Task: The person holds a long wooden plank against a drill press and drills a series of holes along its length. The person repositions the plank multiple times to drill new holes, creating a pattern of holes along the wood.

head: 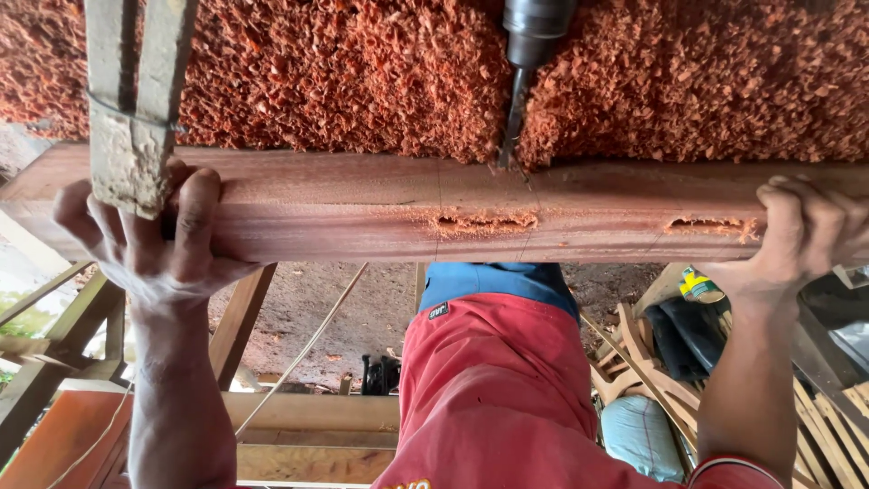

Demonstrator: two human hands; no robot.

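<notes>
The left hand [158, 240] has its grip closed around the left end of a reddish wooden plank [362, 213] beside red shavings [362, 72]. A drill bit [514, 113] meets the plank's far edge above a slot [484, 222]. The right hand [797, 240] clasps the right end.

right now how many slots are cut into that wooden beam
2. One slot sits near the middle of the wooden beam, just below the drill bit. The other slot is further along, beside the right hand. The hands may hide more.
</notes>
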